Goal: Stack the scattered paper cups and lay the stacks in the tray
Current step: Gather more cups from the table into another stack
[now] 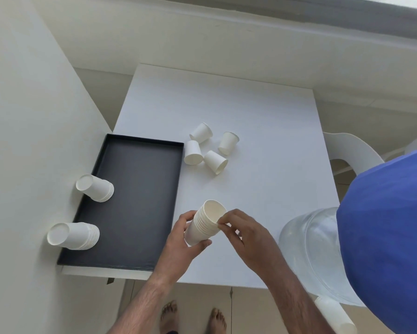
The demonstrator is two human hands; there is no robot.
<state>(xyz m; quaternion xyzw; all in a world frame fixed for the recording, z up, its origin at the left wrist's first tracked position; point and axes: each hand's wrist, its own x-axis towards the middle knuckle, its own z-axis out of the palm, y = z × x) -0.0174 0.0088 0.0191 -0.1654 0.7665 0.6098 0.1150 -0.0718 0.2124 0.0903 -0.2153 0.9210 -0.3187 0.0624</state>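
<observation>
From the head camera, a square white tabletop with a faintly grained matte surface fills the middle of the view. On its left part sits a shallow rectangular black tray with a thin raised rim and a dull, slightly dusty floor.

Two short stacks of white paper cups lie on their sides along the tray's left edge, bases towards the wall: the farther stack and the nearer stack, each showing tightly layered rolled rims at its open end.

Just beyond the tray's far right corner, four loose white paper cups lie tipped over in a small cluster on the table, smooth-walled and tapered, some touching one another.

Near the front edge, the left hand is wrapped around the lower body of a nested stack of white paper cups, tilted with its open mouth facing up and away. The right hand pinches the stack's ribbed band of rims between thumb and fingertips.

At the right, a clear ridged plastic water jug stands beside a blue fabric sleeve.
</observation>
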